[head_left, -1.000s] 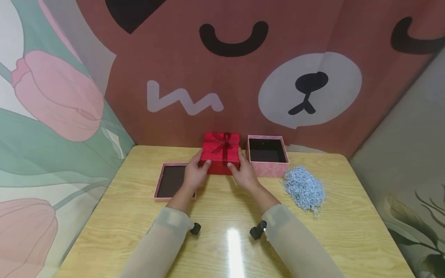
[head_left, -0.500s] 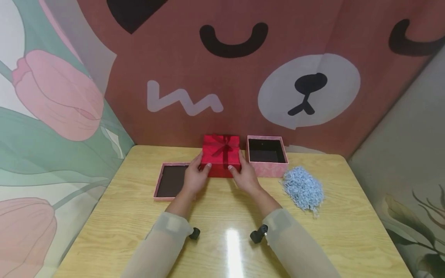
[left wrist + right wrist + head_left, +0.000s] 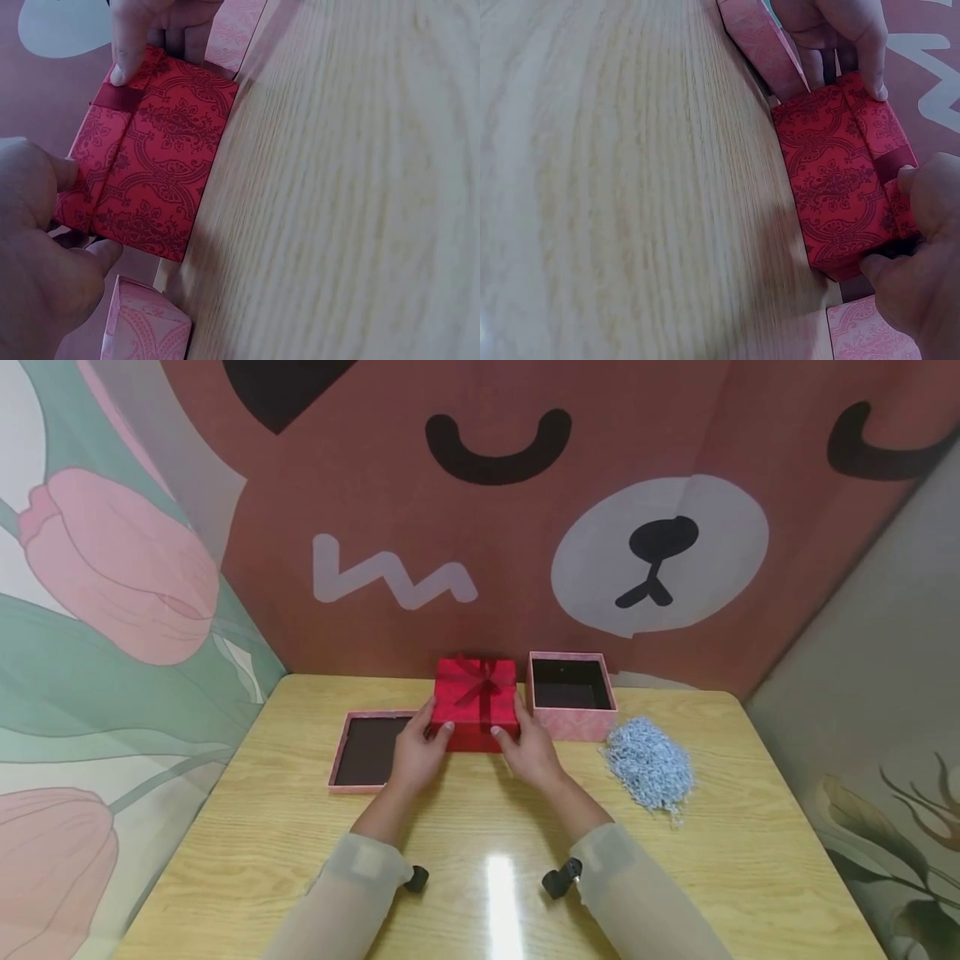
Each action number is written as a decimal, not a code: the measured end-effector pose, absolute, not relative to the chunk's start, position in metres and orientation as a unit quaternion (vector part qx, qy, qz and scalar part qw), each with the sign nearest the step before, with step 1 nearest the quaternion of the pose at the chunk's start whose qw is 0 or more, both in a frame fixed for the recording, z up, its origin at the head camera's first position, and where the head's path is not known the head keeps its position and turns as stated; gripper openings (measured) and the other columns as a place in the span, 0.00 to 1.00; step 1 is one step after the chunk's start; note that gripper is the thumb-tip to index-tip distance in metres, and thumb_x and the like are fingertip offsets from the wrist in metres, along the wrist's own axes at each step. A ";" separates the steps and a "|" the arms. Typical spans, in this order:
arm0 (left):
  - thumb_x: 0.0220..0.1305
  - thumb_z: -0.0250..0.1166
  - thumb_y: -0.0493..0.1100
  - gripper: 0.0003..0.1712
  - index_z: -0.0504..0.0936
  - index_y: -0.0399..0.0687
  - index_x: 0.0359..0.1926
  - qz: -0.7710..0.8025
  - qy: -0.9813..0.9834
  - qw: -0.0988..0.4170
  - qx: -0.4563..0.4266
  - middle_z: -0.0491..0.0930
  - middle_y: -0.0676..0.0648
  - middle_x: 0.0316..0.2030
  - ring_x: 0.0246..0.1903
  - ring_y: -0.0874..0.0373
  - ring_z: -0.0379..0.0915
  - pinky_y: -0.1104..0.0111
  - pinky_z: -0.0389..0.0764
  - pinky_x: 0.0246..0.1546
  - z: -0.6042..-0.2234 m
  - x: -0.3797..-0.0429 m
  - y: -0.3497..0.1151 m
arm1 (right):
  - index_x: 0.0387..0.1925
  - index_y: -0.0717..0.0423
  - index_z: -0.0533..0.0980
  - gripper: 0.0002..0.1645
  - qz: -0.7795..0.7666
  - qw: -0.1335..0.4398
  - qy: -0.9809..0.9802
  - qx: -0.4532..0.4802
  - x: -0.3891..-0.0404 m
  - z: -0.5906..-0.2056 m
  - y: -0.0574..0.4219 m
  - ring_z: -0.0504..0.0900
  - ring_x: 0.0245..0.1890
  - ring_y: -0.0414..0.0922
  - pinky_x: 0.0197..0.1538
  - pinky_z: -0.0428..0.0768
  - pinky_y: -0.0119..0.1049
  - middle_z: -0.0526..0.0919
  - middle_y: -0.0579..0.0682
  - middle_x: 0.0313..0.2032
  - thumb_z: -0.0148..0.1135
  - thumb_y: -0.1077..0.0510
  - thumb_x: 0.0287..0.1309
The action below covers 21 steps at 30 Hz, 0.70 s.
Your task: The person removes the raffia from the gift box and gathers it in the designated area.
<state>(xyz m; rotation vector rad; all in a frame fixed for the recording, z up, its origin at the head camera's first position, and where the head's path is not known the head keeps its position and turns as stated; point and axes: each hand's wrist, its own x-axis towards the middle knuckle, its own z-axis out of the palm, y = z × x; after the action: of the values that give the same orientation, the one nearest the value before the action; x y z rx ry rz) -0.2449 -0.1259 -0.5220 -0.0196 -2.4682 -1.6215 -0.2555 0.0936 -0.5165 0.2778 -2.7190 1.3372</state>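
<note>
A red patterned gift box [image 3: 474, 703] with a dark red ribbon bow on its lid stands near the back of the table. My left hand [image 3: 416, 752] grips its left side, the thumb on the front face by the lid's edge. From the right, my right hand [image 3: 531, 750] holds the opposite side in the same manner, thumb in front near the ribbon. In the left wrist view the box's front [image 3: 161, 154] shows a damask pattern, with the lid seam across it. Fingers behind the sides are partly hidden.
Right of the red box stands an uncovered pink box [image 3: 577, 723] with a dark inside. A pink lid [image 3: 367, 752] lies inner side up at the left, partly behind my left hand. Pale blue paper shreds [image 3: 649, 764] are heaped at the right. A wall stands behind the table [image 3: 480, 827].
Both hands have drawn the red gift box a little toward me, away from the wall. The pink box, lid and paper shreds stay put.
</note>
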 end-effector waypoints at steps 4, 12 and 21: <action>0.73 0.68 0.46 0.37 0.66 0.51 0.78 -0.552 -0.829 0.094 -0.008 0.66 0.42 0.75 0.71 0.49 0.68 0.59 0.76 0.64 -0.522 -0.240 -0.125 | 0.82 0.54 0.52 0.49 0.442 0.057 -0.890 0.097 -0.250 -0.518 0.096 0.71 0.69 0.64 0.72 0.70 0.56 0.67 0.69 0.72 0.66 0.50 0.70; 0.71 0.70 0.45 0.36 0.70 0.51 0.76 -0.551 -0.828 0.100 -0.010 0.68 0.41 0.73 0.68 0.48 0.71 0.59 0.78 0.62 -0.521 -0.229 -0.123 | 0.82 0.55 0.53 0.49 0.455 0.065 -0.881 0.109 -0.239 -0.520 0.103 0.75 0.67 0.58 0.68 0.75 0.51 0.70 0.67 0.71 0.67 0.52 0.70; 0.68 0.73 0.49 0.36 0.72 0.57 0.74 -0.557 -0.826 0.082 0.005 0.74 0.42 0.69 0.66 0.50 0.74 0.62 0.79 0.60 -0.524 -0.219 -0.126 | 0.81 0.55 0.56 0.49 0.450 0.072 -0.883 0.112 -0.226 -0.522 0.109 0.70 0.72 0.54 0.73 0.69 0.48 0.69 0.62 0.73 0.70 0.50 0.67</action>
<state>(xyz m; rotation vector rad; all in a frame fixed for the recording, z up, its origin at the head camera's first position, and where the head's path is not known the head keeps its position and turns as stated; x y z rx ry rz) -0.2192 -0.1257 -0.5244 0.0157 -2.4684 -1.6646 -0.2262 0.1091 -0.5218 0.3376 -2.6525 1.3535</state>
